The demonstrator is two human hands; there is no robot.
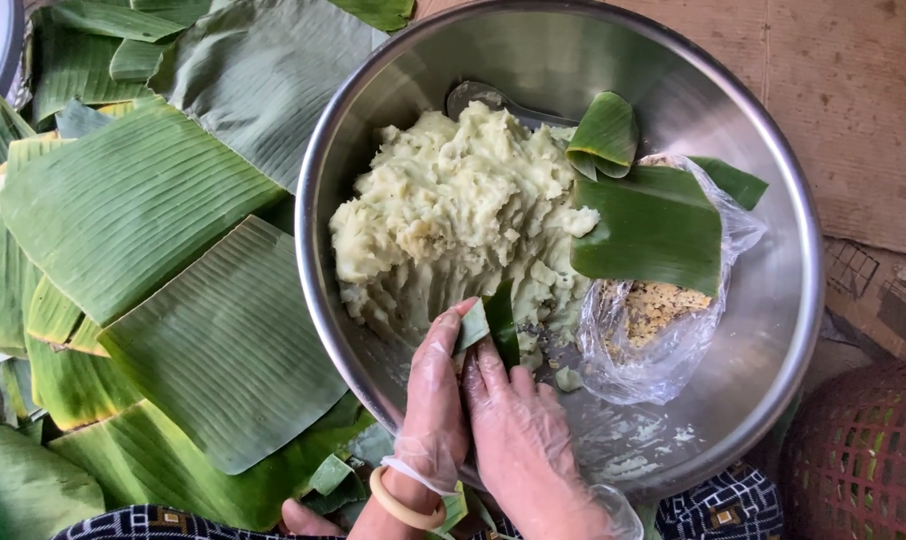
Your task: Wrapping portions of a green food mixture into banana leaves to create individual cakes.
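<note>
**Two gloved hands on one folded leaf strip**

Both meeting low centre: left hand (435, 395) and right hand (518, 440), fingers pinched narrow around a folded green leaf strip (491, 325) over pale mash (453, 215) inside steel bowl (773, 380). Clear plastic bag (653, 345) of yellow crumbs right of centre, under banana leaf (648, 235). Stacked leaf sheets (133, 210) at left.

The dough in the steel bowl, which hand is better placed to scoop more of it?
Probably the left hand: its fingertips reach the dough edge, while the right hand sits lower, sharing the leaf piece.
</note>
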